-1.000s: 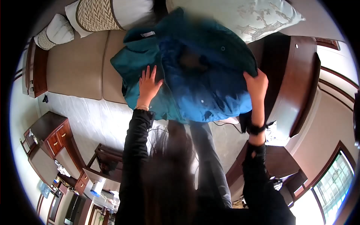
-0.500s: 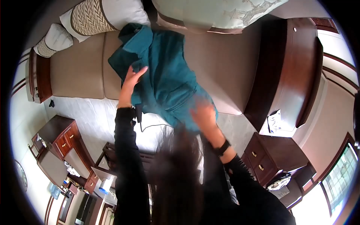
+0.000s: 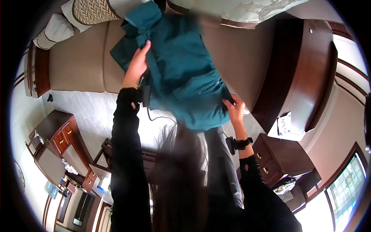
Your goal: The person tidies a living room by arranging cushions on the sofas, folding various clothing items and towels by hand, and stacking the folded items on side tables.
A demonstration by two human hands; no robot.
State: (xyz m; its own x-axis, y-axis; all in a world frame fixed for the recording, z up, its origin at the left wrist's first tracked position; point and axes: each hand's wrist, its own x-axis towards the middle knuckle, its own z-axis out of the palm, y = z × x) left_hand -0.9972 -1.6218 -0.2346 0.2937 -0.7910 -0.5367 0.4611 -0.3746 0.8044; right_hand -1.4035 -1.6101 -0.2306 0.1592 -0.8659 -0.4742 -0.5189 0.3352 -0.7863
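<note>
A teal collared shirt [image 3: 181, 65] lies spread over the brown sofa seat, its collar towards the cushions and its lower edge hanging past the seat's front. My left hand [image 3: 138, 62] grips the front edge of the shirt a little below the collar, thumb on top. At the lower right corner, my right hand [image 3: 236, 109] pinches the shirt's edge between thumb and fingers. Folds run across the lower part of the cloth. A black device with a cable is strapped at each wrist.
The sofa seat [image 3: 77, 63] stretches to both sides, with patterned cushions [image 3: 96, 13] along its back. A dark wooden armrest [image 3: 286, 69] stands at the right. Wooden drawer cabinets [image 3: 58, 129] are on the left and right. Long hair hangs into view at the lower middle.
My right hand has moved right and now pinches the shirt's lower corner. My left hand has moved up with the front edge. The shirt is shifted up and spread wider, flatter.
</note>
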